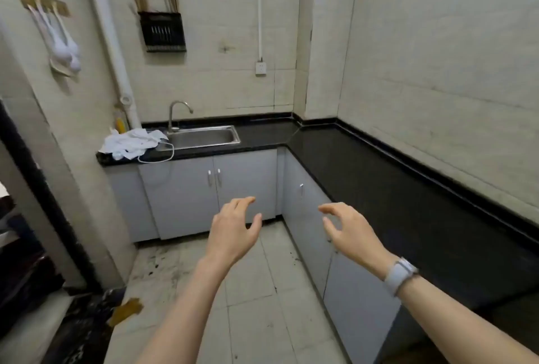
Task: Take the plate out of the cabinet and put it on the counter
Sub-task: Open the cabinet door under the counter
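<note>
Grey base cabinets (245, 182) run under an L-shaped black counter (379, 177), and all their doors are closed. No plate is in sight. My left hand (233, 229) hovers in the air in front of the cabinets, fingers spread and curled, holding nothing. My right hand (350, 232), with a pale watch on its wrist, floats beside the right-hand cabinet door (306, 212) below the counter edge, fingers apart and empty. Small metal handles (213, 177) sit on the doors under the sink.
A steel sink (204, 136) with a tap (178, 112) is set in the counter at the back left. A crumpled white cloth (131, 142) lies beside it. A black utensil rack (162, 31) and white spoons (62, 45) hang on the tiled walls. The floor is stained tile (250, 305).
</note>
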Motion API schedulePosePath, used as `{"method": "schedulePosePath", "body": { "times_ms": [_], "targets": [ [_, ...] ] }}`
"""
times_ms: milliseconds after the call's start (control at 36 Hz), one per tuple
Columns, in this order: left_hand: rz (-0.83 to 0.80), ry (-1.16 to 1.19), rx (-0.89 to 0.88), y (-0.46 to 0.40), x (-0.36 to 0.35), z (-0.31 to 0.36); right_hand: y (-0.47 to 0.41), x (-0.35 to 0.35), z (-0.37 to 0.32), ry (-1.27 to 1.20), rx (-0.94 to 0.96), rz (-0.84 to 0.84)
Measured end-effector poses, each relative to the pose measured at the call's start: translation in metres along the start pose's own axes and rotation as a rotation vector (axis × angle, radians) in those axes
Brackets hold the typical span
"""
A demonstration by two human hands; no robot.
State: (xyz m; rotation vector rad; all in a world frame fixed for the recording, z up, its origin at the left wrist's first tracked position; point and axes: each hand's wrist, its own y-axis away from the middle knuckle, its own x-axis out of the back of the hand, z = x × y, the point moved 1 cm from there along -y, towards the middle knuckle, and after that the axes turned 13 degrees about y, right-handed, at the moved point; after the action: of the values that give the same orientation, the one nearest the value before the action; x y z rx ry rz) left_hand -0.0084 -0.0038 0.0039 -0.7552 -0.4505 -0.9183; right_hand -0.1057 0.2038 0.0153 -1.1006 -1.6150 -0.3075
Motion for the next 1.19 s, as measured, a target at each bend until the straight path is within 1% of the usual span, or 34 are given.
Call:
{"method": "schedulePosePath", "body": {
  "times_ms": [56,167,278,528,694,833,972,1111,1194],
  "targets": [
    [0.008,0.06,0.037,-0.021,-0.011,-0.018,-0.025,-0.022,0.01,-0.027,-0.031,-0.024],
    [-0.01,0.076,0.102,-0.063,-0.033,-0.054,-0.07,-0.066,0.034,-0.042,-0.103,-0.107],
    [-0.036,0.064,0.139,-0.103,-0.056,-0.086,-0.111,-0.1,0.057,-0.051,-0.136,-0.156],
    [-0.114,0.118,0.266,-0.195,-0.125,-0.149,-0.219,-0.16,0.106,-0.125,-0.178,-0.219],
    [-0.126,0.119,0.317,-0.281,-0.174,-0.191,-0.317,-0.205,0.145,-0.181,-0.167,-0.213],
    [-0.117,0.149,0.375,-0.372,-0.202,-0.216,-0.406,-0.233,0.174,-0.241,-0.187,-0.234],
    [-0.118,0.169,0.389,-0.458,-0.228,-0.238,-0.487,-0.259,0.2,-0.23,-0.204,-0.261],
    [-0.13,0.169,0.421,-0.514,-0.247,-0.271,-0.551,-0.29,0.214,-0.216,-0.224,-0.313],
    [-0.165,0.18,0.439,-0.548,-0.26,-0.293,-0.582,-0.31,0.224,-0.206,-0.269,-0.317]
  ]
}}
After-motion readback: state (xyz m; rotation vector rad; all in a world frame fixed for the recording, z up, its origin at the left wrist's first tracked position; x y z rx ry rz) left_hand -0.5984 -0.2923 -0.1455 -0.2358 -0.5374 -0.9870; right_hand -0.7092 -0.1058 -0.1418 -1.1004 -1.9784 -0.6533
